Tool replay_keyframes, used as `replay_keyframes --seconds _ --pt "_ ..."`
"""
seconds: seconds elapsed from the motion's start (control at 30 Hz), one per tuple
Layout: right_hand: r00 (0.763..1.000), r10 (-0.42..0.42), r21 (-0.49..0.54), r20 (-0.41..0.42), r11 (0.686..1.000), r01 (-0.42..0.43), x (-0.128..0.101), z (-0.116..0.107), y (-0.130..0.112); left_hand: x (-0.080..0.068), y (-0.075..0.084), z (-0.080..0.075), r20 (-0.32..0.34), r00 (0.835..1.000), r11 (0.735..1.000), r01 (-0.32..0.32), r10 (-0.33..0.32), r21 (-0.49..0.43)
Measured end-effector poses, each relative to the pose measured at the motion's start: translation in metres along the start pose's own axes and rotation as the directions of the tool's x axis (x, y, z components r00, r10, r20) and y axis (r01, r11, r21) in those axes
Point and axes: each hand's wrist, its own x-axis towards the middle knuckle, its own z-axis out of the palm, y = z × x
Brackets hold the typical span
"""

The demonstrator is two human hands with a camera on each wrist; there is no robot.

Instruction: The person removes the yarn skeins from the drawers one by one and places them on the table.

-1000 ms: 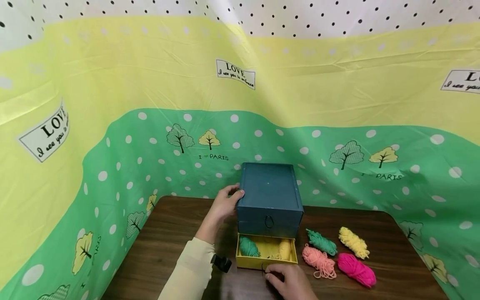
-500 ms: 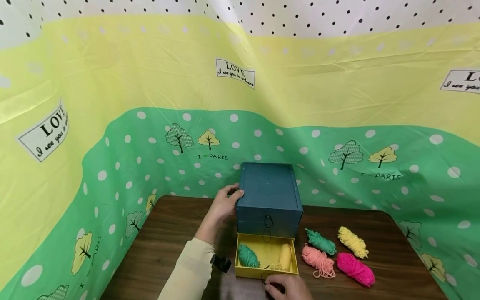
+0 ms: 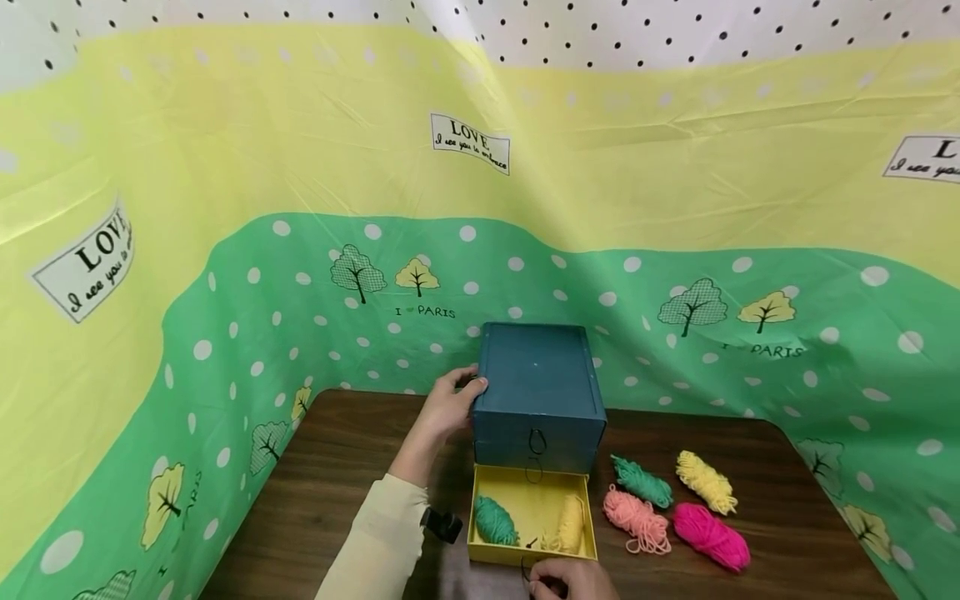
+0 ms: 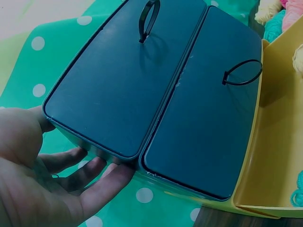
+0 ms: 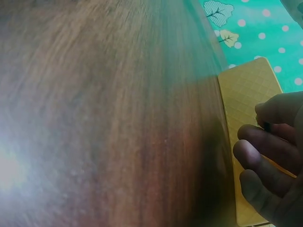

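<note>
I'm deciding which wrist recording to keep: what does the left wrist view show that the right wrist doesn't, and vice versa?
Only the left wrist shows the left hand, blue drawer fronts, yarn skeins and the yellow drawer's inside. Only the right wrist shows the right hand, the yellow drawer's outer front and printed trees. Both share the yellow drawer, wooden tabletop and dotted green curtain.

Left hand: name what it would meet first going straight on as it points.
The side of the boxy dark-blue drawer cabinet, most likely: the left hand seems to be against it, though depth is unclear.
</note>
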Motion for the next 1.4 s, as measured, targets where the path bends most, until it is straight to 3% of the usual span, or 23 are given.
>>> replay_keyframes --seconds 0.23,0.43,0.63,0.83,1.0,1.23,1.4 --pt "0.999 -0.026 0.022 0.024 0.999 0.026 0.000 -0.001 0.000 0.000 0.000 -0.001 -0.001 1.000 1.000 -0.010 0.010 0.008" --pt "0.993 -0.108 0.077 0.051 0.992 0.104 -0.002 -0.006 -0.001 0.001 0.000 -0.001 0.006 1.000 1.000 -0.001 0.001 0.000" --pt "0.984 -0.173 0.026 -0.031 0.984 0.174 -0.008 -0.012 -0.007 0.001 0.000 -0.001 0.013 1.000 1.000 -0.003 0.003 -0.007" --pt "0.993 -0.049 0.022 -0.111 0.998 0.051 -0.011 -0.022 -0.019 0.002 -0.001 -0.002 0.011 1.000 1.000 -0.005 0.005 -0.008" --pt "0.984 0.040 -0.039 -0.173 0.998 -0.047 -0.007 -0.035 -0.026 0.002 -0.001 -0.002 0.011 1.000 1.000 -0.001 0.001 -0.011" --pt "0.966 0.069 -0.109 -0.250 0.989 -0.098 0.005 -0.046 -0.028 0.001 -0.002 -0.003 0.006 1.000 1.000 0.001 -0.001 -0.008" --pt "0.969 0.099 -0.136 -0.226 0.982 -0.132 0.011 -0.049 -0.026 0.001 -0.003 -0.003 0.003 1.000 1.000 -0.001 0.001 -0.006"
